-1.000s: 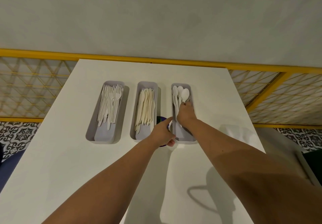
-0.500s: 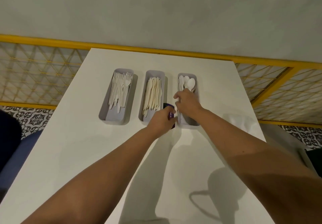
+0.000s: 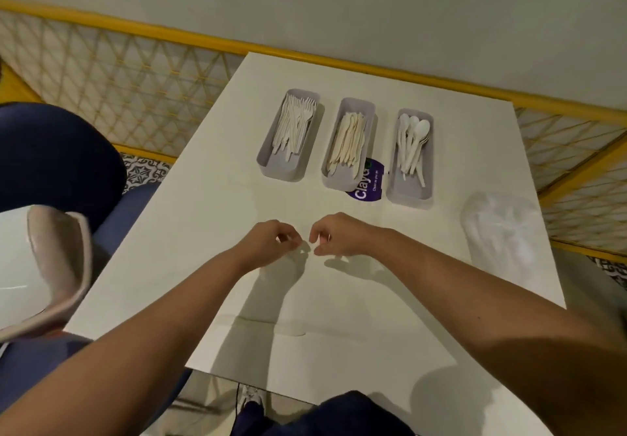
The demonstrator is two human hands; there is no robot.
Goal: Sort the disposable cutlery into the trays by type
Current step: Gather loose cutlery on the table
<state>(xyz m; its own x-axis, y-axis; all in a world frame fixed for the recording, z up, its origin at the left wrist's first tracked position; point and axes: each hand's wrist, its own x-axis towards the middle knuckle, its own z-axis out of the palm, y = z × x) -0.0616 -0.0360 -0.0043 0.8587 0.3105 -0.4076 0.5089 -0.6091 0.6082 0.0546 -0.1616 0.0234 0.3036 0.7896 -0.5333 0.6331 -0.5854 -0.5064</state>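
Note:
Three grey trays stand in a row at the far side of the white table (image 3: 203, 225). The left tray (image 3: 271, 167) holds white forks (image 3: 293, 126), the middle tray (image 3: 342, 181) holds cream knives (image 3: 347, 143), the right tray (image 3: 409, 191) holds white spoons (image 3: 412, 140). My left hand (image 3: 269, 244) and my right hand (image 3: 336, 237) hover side by side over the table's middle, well short of the trays. Both have curled fingers and hold nothing that I can see.
A purple round sticker (image 3: 368, 186) lies on the table between the middle and right trays. A crumpled clear plastic bag (image 3: 502, 232) lies at the right edge. A blue chair (image 3: 51, 164) and a white bag (image 3: 44, 266) are at the left. A yellow railing runs behind.
Both hands have drawn back from the spoon tray and the sticker to the table's middle. The sticker, earlier under my left hand, now lies uncovered. The camera view shifted.

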